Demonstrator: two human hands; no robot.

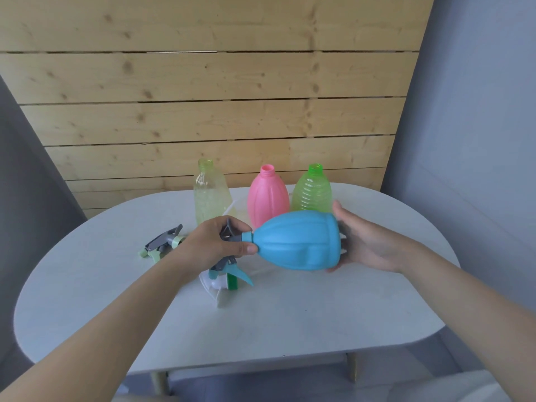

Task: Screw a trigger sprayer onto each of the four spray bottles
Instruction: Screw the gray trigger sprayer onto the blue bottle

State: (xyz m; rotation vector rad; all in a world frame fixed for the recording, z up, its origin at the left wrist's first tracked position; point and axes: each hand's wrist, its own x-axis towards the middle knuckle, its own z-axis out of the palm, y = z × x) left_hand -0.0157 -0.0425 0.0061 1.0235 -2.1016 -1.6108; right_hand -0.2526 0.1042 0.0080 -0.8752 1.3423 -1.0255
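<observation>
Head view: I have the blue bottle (pixel 298 242) on its side above the bench (pixel 290 320), my right hand (pixel 365 242) cupping its base, my left hand (pixel 216 242) in a closed grip on the blue-and-grey sprayer (pixel 232 264) at its neck — first one under way, I judge. The yellow bottle (pixel 210 195), pink bottle (pixel 268 195) and green bottle (pixel 311 190) stand open-necked behind; a pale green sprayer (pixel 162 243) and a white sprayer (pixel 216 288) lie loose.

Your surroundings: table and wall.
You have a white oval table (pixel 290 323) at 6 o'clock, a wooden plank wall (pixel 203 82) at 12 o'clock.
</observation>
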